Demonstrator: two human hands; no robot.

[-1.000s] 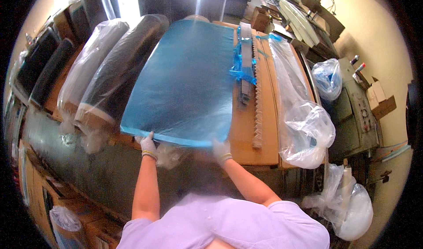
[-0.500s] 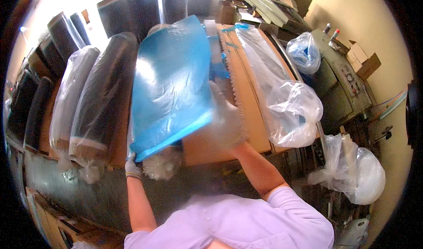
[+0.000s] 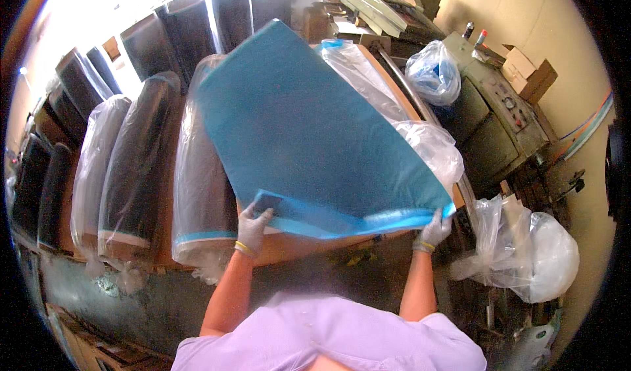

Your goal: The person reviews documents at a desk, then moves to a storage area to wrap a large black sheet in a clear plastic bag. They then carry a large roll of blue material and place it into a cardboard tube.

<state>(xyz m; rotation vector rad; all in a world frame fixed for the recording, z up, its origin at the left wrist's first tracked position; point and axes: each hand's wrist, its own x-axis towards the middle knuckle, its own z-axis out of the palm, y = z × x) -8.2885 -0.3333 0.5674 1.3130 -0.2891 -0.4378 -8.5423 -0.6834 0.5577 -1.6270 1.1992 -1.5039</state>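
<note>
A large blue sheet (image 3: 315,121) with a dull, darker upper face spreads out in front of me, its far corner pointing away. Brighter blue film (image 3: 328,226) shows folded along its near edge. My left hand (image 3: 252,228), in a pale glove, is closed on the near left part of that edge, where a small dark patch shows. Gripping the near right corner is my gloved right hand (image 3: 434,231). The sheet hides much of the cardboard-covered table (image 3: 302,256) and part of a clear plastic-wrapped roll behind it.
Plastic-wrapped dark rolls (image 3: 141,167) lie side by side on the left, with more dark rolls (image 3: 190,26) standing behind. A long clear plastic bag (image 3: 365,75) and metal rail lie right. Beyond stand a green machine (image 3: 493,121) and bagged rolls (image 3: 545,259).
The blue sheet has turned from its glossy face to its dull one and swung right. My left hand has moved right, and my right hand has come nearer and right, onto the sheet's corner.
</note>
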